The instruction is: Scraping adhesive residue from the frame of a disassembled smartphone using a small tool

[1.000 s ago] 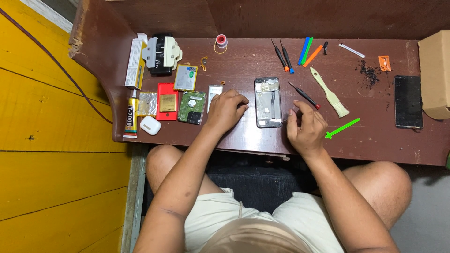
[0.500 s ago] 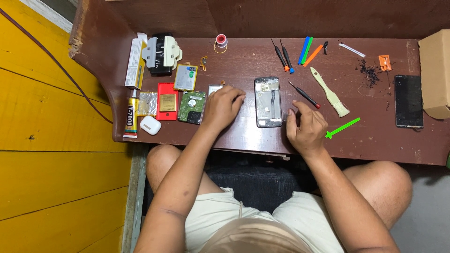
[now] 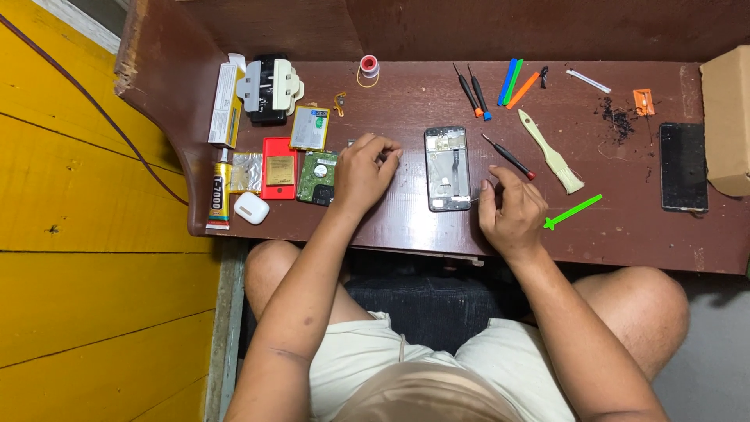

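Observation:
An opened phone frame point(image 3: 448, 168) lies face up on the dark brown desk point(image 3: 422, 227), between my two hands. My left hand point(image 3: 361, 173) rests on the desk just left of the phone. Its fingers curl down over a small grey part that is mostly hidden. My right hand point(image 3: 512, 212) sits at the phone's lower right corner with its fingers pinched, and a thin metal tip pokes out toward the phone. A red-tipped screwdriver point(image 3: 508, 156) lies just above that hand.
Left of my left hand are a green circuit board point(image 3: 318, 177), a red phone body point(image 3: 280, 168), a white earbud case point(image 3: 251, 208) and a glue tube point(image 3: 218, 191). To the right lie a brush point(image 3: 551, 152), a green pry tool point(image 3: 574, 211), a black screen point(image 3: 683, 166) and a cardboard box point(image 3: 726, 117).
My left hand has slid a little up and left, covering more of the small grey part. My right hand and the phone frame have stayed in place.

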